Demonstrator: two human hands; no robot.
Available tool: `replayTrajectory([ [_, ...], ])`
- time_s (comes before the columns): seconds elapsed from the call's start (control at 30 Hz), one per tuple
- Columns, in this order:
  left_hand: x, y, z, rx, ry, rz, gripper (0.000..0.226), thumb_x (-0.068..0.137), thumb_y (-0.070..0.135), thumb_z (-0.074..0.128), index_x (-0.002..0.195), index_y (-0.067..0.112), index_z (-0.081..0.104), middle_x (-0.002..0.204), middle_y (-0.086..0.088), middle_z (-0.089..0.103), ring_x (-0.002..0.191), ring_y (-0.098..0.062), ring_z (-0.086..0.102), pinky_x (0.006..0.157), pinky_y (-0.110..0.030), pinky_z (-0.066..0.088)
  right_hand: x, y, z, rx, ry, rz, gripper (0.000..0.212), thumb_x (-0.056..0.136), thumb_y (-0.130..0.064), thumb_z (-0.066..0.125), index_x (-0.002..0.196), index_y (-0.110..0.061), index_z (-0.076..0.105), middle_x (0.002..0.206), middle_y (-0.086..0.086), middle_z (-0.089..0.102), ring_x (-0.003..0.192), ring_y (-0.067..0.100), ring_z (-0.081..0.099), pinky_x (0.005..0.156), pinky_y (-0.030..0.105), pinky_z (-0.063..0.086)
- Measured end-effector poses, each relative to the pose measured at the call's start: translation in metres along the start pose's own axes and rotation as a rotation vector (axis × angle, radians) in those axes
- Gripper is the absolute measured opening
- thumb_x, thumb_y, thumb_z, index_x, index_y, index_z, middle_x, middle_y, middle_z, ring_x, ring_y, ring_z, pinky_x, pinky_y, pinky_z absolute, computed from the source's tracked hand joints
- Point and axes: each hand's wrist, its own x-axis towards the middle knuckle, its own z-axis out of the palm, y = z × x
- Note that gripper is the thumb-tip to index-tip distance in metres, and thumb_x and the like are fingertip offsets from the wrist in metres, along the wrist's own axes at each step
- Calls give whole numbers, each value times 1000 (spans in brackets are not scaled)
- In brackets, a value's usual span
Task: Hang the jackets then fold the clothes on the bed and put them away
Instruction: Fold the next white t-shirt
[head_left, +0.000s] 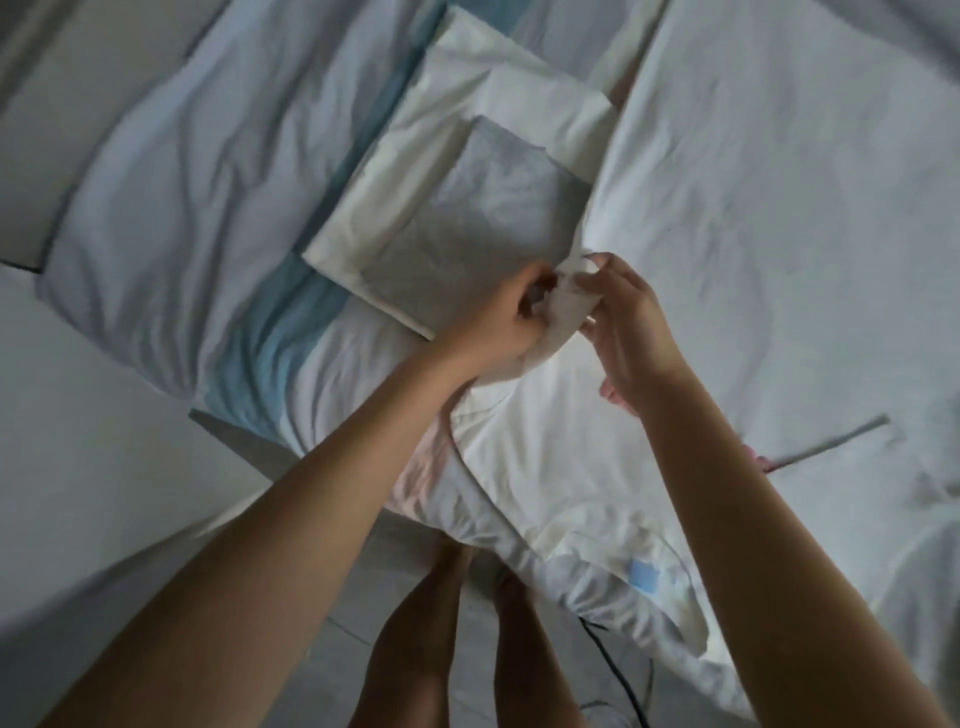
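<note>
left hand (511, 317): centre frame, fingers curled, pinching the edge of the white garment (545, 415)
right hand (623, 322): just right of the left, fingertips pinching the same edge; bunched strip sits between both hands
white garment: rest lies on the bed (779, 182), running to lower centre
grey folded piece (467, 218): upper centre, on top of cream folded cloth (363, 218), touching
duvet (182, 208): left, white with blue stripe
black cable (618, 670): bottom centre, on floor
focus: blurred, finger detail soft
</note>
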Motion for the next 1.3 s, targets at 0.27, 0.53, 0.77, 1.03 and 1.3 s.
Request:
replayTrajectory([
  [0.27, 1, -2, 2, 47, -116, 61, 27, 71, 15, 52, 97, 7, 47, 82, 3, 48, 71, -13, 45, 64, -19, 37, -3, -20, -16, -22, -84, 73, 8, 71, -16, 50, 71, -21, 56, 84, 1, 61, 87, 16, 57, 85, 32, 41],
  [0.53, -37, -11, -45, 205, 383, 89, 17, 68, 22, 44, 63, 28, 29, 61, 10, 34, 57, -5, 34, 55, -22, 25, 12, -15, -1, -227, -138, -30, 14, 90, -10, 54, 91, -22, 61, 100, -7, 61, 99, 5, 54, 86, 17, 38],
  [0.77, -61, -77, -73, 246, 709, -246, 26, 64, 26, 51, 77, 5, 59, 95, -15, 47, 87, -25, 47, 73, -21, 31, 74, 1, 29, -961, 159, -237, 37, 92, -8, 47, 128, -14, 54, 125, 7, 56, 115, 20, 50, 95, 21, 38],
  [1.03, -53, -84, -66, -165, 607, -380, 31, 74, 16, 74, 100, 11, 58, 97, -7, 61, 86, -14, 55, 72, -21, 42, 112, -23, 52, -1441, -229, -118, 59, 77, -55, 70, 105, -4, 61, 96, 8, 62, 101, 27, 60, 86, 35, 42],
  [1.3, -62, -82, -76, 130, 682, -257, 33, 82, 34, 69, 99, 6, 65, 84, -11, 63, 74, -19, 55, 66, -28, 39, 119, -41, 67, -1713, -454, -433, 21, 96, -21, 51, 113, -13, 60, 93, 7, 63, 78, 23, 56, 70, 26, 37],
])
